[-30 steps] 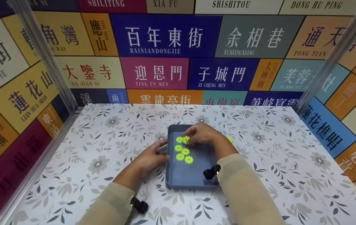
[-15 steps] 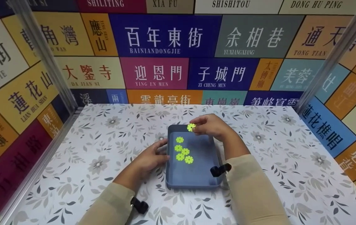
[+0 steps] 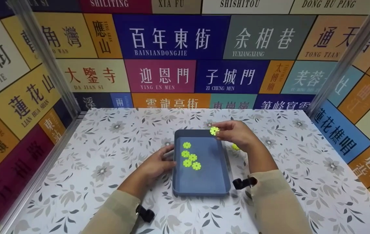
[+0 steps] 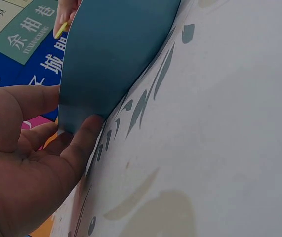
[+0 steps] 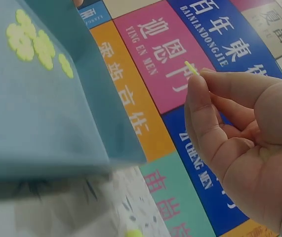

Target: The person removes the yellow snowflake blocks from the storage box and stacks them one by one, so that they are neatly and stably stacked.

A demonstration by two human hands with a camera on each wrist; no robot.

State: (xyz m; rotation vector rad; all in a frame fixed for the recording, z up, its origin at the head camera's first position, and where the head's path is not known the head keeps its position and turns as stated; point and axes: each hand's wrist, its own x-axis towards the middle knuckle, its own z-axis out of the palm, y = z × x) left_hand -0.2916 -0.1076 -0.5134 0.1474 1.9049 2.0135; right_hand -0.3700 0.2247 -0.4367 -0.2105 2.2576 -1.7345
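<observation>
A blue-grey tray (image 3: 209, 182) lies at the middle of the table, with several yellow-green flower-shaped discs (image 3: 192, 157) flat in its left half. My left hand (image 3: 154, 165) holds the tray's left wall. In the left wrist view its thumb (image 4: 34, 98) reaches over the rim, while a finger touches the wall's outer face. Above the tray's far right corner, my right hand (image 3: 238, 135) pinches one flower-shaped disc (image 3: 214, 131) between thumb and fingertips. Edge-on, that disc (image 5: 191, 67) shows as a thin strip in the right wrist view.
Another yellow-green piece (image 3: 235, 147) sits on the table just right of the tray, partly hidden by the right hand. A leaf-patterned cloth (image 3: 107, 143) covers the table. Walls with coloured sign panels (image 3: 175, 37) stand behind and at both sides.
My right hand has picked up a disc from the tray's far left area, lifted it and carried it right to the far right corner. The left hand and tray stay put.
</observation>
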